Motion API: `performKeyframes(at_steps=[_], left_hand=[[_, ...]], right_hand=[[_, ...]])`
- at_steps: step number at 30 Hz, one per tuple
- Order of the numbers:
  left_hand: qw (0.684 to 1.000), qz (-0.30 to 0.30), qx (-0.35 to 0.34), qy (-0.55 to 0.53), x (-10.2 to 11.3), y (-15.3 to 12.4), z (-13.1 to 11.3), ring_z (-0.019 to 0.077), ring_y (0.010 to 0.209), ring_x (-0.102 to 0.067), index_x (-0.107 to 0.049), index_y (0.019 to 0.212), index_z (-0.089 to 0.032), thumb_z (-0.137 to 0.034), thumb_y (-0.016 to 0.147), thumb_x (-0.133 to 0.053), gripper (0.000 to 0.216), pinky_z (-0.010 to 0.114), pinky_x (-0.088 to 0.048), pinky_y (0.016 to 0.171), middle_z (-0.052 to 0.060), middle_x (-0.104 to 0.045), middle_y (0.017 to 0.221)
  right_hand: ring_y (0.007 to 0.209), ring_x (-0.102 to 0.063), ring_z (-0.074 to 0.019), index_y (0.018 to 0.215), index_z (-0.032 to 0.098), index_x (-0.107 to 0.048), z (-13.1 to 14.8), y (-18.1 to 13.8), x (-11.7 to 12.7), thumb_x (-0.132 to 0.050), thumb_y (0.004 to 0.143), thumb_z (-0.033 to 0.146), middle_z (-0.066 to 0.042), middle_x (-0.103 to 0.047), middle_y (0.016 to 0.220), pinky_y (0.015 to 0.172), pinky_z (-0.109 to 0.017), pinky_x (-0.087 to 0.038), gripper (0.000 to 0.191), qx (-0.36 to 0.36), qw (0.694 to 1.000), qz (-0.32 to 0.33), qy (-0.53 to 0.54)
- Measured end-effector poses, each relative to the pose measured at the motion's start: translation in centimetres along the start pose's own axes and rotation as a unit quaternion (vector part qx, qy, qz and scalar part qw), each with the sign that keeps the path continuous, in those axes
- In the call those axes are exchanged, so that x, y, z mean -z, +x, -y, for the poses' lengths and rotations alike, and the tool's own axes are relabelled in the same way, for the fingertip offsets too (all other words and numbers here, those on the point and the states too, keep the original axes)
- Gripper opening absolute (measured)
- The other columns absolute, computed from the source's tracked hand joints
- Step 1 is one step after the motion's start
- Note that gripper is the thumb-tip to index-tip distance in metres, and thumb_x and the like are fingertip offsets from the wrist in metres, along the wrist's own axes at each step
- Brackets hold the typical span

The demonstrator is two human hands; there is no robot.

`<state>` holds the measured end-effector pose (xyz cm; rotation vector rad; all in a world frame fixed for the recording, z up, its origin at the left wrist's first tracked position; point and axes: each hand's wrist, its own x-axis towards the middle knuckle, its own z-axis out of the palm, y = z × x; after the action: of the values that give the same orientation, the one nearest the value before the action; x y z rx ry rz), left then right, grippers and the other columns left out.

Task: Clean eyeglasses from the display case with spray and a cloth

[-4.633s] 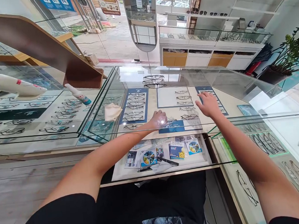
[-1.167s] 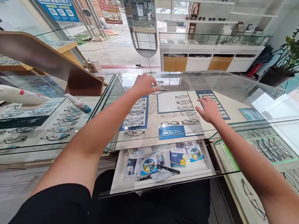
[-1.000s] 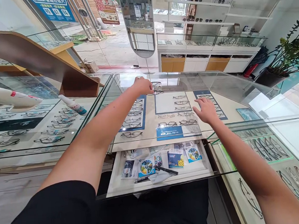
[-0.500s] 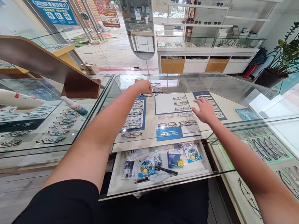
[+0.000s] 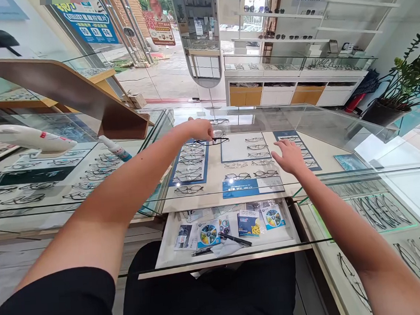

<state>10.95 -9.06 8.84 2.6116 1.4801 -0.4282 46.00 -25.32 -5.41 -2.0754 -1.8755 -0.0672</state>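
My left hand (image 5: pixel 200 129) reaches far over the glass counter top (image 5: pixel 301 122) and pinches a dark-framed pair of glasses (image 5: pixel 214 141) by its left end. More pairs (image 5: pixel 219 122) lie stacked just behind it on the glass. My right hand (image 5: pixel 289 156) rests flat with fingers spread on the glass, above the rows of frames (image 5: pixel 252 147) on the white display pad inside the case.
A spray bottle (image 5: pixel 115 148) and a white model aeroplane (image 5: pixel 29 138) stand on the left counter. An open drawer (image 5: pixel 225 228) below holds leaflets and a pen. A potted plant (image 5: pixel 406 81) stands at the right. Shelves and cabinets line the back wall.
My left hand went from inside the case up to the stacked glasses on top, took hold of one pair and drew it slightly towards me. The right hand stayed on the glass.
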Motion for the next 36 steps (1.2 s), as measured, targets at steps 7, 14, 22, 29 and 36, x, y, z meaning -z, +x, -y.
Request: performKeyframes(at_steps=[7, 14, 22, 29, 36], left_hand=[[0.981, 0.062, -0.175, -0.061, -1.1, -11.4, -5.3, 0.0332, 0.142, -0.062, -0.088, 0.113, -0.034, -0.048, 0.096, -0.071, 0.028, 0.049, -0.038, 0.129, 0.005, -0.084, 0.128], [0.917, 0.143, -0.284, -0.24, -6.1, -19.3, -9.6, 0.0333, 0.13, -0.066, -0.085, 0.093, -0.038, -0.047, 0.095, -0.072, 0.016, 0.046, -0.044, 0.119, 0.004, -0.085, 0.119], [0.904, 0.177, -0.266, -0.285, -14.5, -19.1, -12.1, 0.034, 0.135, -0.061, -0.079, 0.103, -0.032, -0.044, 0.103, -0.069, 0.016, 0.047, -0.044, 0.117, 0.007, -0.08, 0.128], [0.926, 0.128, -0.193, -0.297, -21.0, -14.1, -13.3, 0.0345, 0.142, -0.057, -0.077, 0.118, -0.028, -0.043, 0.112, -0.057, 0.025, 0.052, -0.043, 0.122, 0.009, -0.073, 0.143], [0.979, -0.075, -0.047, -0.184, -22.4, -4.0, -9.8, 0.039, 0.144, -0.054, -0.079, 0.12, -0.028, -0.033, 0.112, -0.055, 0.026, 0.054, -0.045, 0.112, 0.013, -0.07, 0.15]], right_hand=[[0.147, -0.057, -0.0463, 0.157, 0.015, -0.069, 0.1, -0.1, 0.4, -0.045, 0.108, 0.054, -0.021, -0.065, 0.166, 0.122, -0.064, -0.048, 0.067, 0.001, 1.0, 0.004, -0.003], [0.147, -0.057, -0.0472, 0.156, 0.015, -0.07, -0.1, -0.1, 0.4, -0.046, 0.107, 0.053, -0.022, -0.065, 0.164, 0.121, -0.065, -0.049, 0.066, 0.009, 1.0, -0.005, -0.004], [0.146, -0.056, -0.0478, 0.156, 0.015, -0.07, -0.1, -0.2, 0.5, -0.046, 0.108, 0.053, -0.022, -0.065, 0.163, 0.121, -0.066, -0.048, 0.065, 0.012, 1.0, -0.007, 0.0], [0.147, -0.055, -0.0477, 0.155, 0.014, -0.07, -0.1, -0.2, 0.5, -0.047, 0.107, 0.052, -0.022, -0.065, 0.163, 0.121, -0.066, -0.047, 0.065, 0.012, 1.0, -0.011, 0.006], [0.146, -0.056, -0.0479, 0.156, 0.016, -0.07, 0.0, -0.2, 0.5, -0.047, 0.107, 0.053, -0.021, -0.064, 0.165, 0.121, -0.065, -0.048, 0.065, 0.005, 1.0, -0.007, 0.002]])
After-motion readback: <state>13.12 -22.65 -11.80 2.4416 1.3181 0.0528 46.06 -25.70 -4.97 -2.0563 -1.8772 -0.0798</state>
